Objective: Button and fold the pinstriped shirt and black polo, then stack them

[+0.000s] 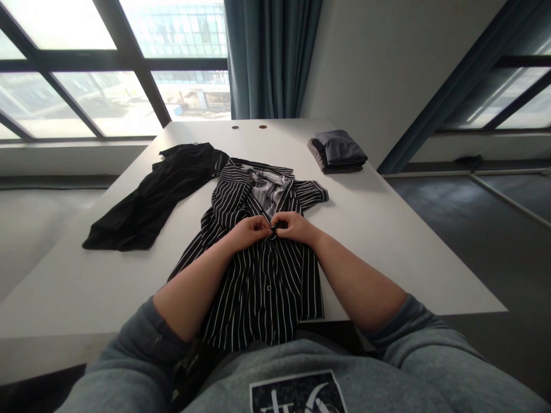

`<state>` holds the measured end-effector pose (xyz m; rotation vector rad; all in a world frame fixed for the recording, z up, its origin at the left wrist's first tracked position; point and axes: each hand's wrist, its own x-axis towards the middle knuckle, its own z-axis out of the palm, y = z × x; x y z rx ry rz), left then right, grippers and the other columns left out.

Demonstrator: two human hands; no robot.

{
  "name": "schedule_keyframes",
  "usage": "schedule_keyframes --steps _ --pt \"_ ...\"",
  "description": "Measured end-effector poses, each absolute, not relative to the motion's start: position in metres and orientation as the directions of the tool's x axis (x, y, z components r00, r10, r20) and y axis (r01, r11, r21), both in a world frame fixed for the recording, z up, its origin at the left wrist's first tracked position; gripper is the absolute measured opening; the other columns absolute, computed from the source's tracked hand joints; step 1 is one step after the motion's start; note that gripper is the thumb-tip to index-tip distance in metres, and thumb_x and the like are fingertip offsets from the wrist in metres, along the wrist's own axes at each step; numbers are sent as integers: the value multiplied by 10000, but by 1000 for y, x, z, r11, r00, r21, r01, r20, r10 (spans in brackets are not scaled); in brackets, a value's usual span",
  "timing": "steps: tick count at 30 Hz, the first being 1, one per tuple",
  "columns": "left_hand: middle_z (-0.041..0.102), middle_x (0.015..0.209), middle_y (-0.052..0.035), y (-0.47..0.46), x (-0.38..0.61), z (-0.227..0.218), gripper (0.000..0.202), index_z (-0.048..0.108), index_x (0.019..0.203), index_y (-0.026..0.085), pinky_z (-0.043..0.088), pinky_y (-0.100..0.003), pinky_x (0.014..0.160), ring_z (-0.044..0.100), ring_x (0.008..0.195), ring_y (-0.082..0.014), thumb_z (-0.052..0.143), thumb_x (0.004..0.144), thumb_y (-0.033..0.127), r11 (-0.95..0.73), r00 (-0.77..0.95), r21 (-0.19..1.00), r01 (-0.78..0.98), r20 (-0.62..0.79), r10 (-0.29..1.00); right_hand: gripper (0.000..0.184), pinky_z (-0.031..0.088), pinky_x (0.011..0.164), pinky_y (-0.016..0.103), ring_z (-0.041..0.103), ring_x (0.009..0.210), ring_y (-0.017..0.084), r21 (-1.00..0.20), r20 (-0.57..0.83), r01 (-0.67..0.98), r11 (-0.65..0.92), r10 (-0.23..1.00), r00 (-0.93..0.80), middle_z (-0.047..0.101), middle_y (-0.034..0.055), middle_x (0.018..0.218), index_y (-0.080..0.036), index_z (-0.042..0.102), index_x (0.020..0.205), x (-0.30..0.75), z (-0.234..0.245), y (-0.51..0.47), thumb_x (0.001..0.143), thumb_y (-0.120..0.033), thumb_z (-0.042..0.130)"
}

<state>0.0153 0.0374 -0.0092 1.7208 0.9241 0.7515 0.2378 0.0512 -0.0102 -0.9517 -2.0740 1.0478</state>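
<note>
A black shirt with white stripes (253, 287) lies front up on the white table, its hem hanging over the near edge. Its collar end points away from me, and the neck opening shows the paler inside. My left hand (253, 228) and my right hand (293, 225) meet at the shirt's front, fingertips pinching the two edges of the placket. The button or buttonhole between the fingers is too small to make out. Below the hands one light button (269, 288) shows on the closed front.
A black garment (150, 195) lies spread to the left, touching the striped shirt near its sleeve. Folded dark clothes (340, 152) are stacked at the back right of the white table (387, 246). Beyond the far edge hang blue curtains (271, 63) beside a window.
</note>
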Motion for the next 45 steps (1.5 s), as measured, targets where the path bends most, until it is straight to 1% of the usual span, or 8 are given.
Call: schedule_keyframes --steps 7,18,24,29,32,35,40,45 --pt "582 700 24 36 15 -1 285 682 830 180 383 -271 632 494 642 -126 680 868 463 -266 522 922 282 85 849 191 448 723 253 573 720 133 -865 188 315 391 834 -518 667 -19 792 -170 715 870 237 -4 49 713 -191 608" --pt "532 671 37 36 22 -11 246 578 754 190 350 -265 613 454 634 -124 637 883 392 -280 425 883 376 104 899 193 432 710 255 554 707 133 -867 176 326 376 846 -504 650 -19 773 -166 709 857 235 -5 50 700 -218 609" --pt "529 695 34 36 21 -10 219 588 791 189 363 -266 626 453 641 -123 637 885 380 -258 413 902 347 101 905 192 457 779 281 596 771 153 -870 172 313 381 829 -532 681 -2 844 -173 715 907 240 -2 49 761 -271 639" --pt "501 681 56 36 21 -12 172 567 866 201 350 -248 601 442 615 -111 675 860 335 -247 439 937 248 119 890 179 466 777 278 602 771 151 -870 193 287 401 812 -550 678 -8 845 -181 706 904 240 -4 49 755 -256 641" --pt "551 735 42 34 21 -12 117 573 886 202 388 -247 638 488 656 -113 653 864 285 -292 475 930 223 158 866 176 463 759 271 597 759 147 -863 204 297 409 819 -536 674 -11 828 -181 710 897 239 -6 49 752 -246 635" --pt "611 787 22 32 20 -9 59 611 882 195 426 -263 694 533 708 -125 632 857 245 -336 488 902 271 172 855 173 455 741 267 589 745 142 -852 206 326 411 834 -512 669 -14 811 -181 717 895 238 -7 48 753 -236 634" --pt "661 781 9 29 20 -3 141 664 879 194 438 -281 697 576 724 -151 671 870 335 -339 433 846 411 146 890 163 470 736 271 608 747 144 -834 227 351 425 845 -484 692 -3 842 -178 722 913 238 -6 46 779 -252 667" --pt "681 768 17 29 18 -2 127 669 869 204 442 -277 686 607 712 -152 691 871 330 -380 419 797 470 178 890 116 485 724 271 622 748 147 -761 299 416 498 838 -457 698 10 865 -182 721 896 240 -5 46 805 -254 723"
